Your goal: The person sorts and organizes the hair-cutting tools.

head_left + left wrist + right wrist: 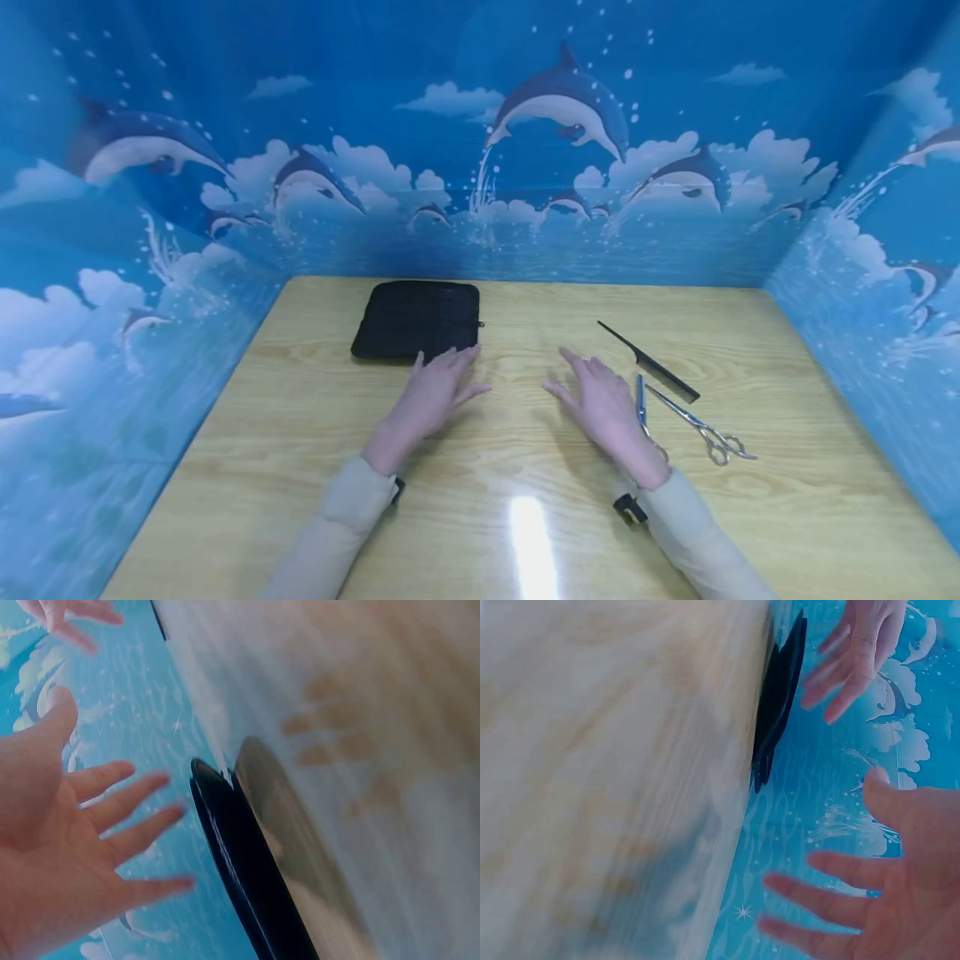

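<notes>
A flat black zip case (420, 318) lies at the back left of the wooden table, its zip pull at the right side. My left hand (431, 396) is spread with straight fingers, its tips overlapping the case's front edge in the head view. In the left wrist view the case (247, 877) lies beyond those spread fingers (142, 825). To the right, my right hand (600, 404) hovers over the table with loose, parted fingers and holds nothing. Beside it are a black tail comb (663, 373) and two pairs of silver scissors, one pair (701, 427) in full sight, the other (641, 400) partly hidden by that hand.
The wooden table (495, 450) meets blue dolphin-print curtains (480, 233) at its back and sides. A bright light reflection lies on the tabletop near the front. Dark bands with small devices (630, 508) sit at the wrists.
</notes>
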`<state>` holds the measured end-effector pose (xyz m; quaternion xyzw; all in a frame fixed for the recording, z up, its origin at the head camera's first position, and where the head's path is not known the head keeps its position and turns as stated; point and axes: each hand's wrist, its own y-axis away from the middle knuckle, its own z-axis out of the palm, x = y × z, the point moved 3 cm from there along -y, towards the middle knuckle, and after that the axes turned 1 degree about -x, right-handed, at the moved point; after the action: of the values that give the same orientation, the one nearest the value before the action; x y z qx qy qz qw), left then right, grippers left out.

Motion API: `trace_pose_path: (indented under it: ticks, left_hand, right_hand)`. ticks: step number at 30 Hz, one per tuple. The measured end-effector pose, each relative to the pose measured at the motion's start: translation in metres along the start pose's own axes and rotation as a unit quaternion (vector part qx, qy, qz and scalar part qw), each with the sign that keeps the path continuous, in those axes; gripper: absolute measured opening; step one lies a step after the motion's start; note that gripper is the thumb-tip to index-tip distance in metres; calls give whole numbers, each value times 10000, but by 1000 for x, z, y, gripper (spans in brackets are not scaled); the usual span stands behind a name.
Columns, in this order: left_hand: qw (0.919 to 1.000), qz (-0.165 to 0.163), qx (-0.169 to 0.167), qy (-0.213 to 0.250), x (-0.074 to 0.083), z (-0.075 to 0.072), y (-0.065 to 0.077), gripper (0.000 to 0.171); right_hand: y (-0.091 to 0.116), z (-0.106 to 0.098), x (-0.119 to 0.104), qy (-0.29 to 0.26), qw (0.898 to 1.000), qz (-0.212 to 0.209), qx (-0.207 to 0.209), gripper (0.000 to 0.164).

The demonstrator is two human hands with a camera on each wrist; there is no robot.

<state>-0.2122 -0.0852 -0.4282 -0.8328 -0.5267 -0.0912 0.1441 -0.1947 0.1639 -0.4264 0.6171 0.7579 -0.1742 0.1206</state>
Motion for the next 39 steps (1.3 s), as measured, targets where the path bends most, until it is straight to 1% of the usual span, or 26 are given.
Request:
trace_pose_path:
  ticks: [2,4,6,8,11,14,20,22,24,26,29,32,35,39]
  left_hand:
    - [9993,58,149,340,-4,-4,-2,55]
    - [9980,24,363,511,-9,-9,-4,40]
    - [9965,-79,606,570,-16,-13,-5,27]
    - [9946,-236,868,515,-24,-18,-6,19]
    - [9909,-468,1190,418,-38,-26,-7,16]
    - [9852,-766,1459,478,-54,-35,-6,18]
    - [9690,-1511,1847,635,-87,-49,0,22]
    - [9638,-1726,1907,705,-96,-52,2,23]
    - [9605,-1912,1895,708,-105,-53,5,27]
    - [9596,-2077,1763,703,-112,-52,6,34]
    - [9605,-2321,1389,653,-122,-50,6,44]
    - [9620,-2481,973,595,-129,-48,6,49]
    - [9641,-2533,619,503,-136,-48,5,49]
    - [9687,-2434,317,356,-143,-48,2,45]
  right_hand:
    - [-6,-1,-2,-329,9994,-51,-1,59]
    - [-13,-1,-6,-549,9985,-13,-70,50]
    - [-22,0,-10,-659,9978,27,-108,44]
    - [-32,1,-15,-754,9971,56,-100,37]
    - [-48,5,-24,-933,9955,75,-141,30]
    - [-64,11,-34,-1150,9930,128,-229,29]
    - [-92,25,-52,-1294,9906,175,-413,42]
    - [-99,31,-56,-1329,9896,185,-524,47]
    - [-107,39,-59,-1376,9881,205,-651,51]
    - [-113,47,-62,-1385,9873,190,-755,54]
    - [-123,57,-64,-1335,9873,172,-842,57]
    - [-132,65,-66,-1336,9873,128,-848,59]
    - [-141,70,-67,-1382,9869,91,-829,59]
    - [-154,75,-69,-1477,9849,121,-900,62]
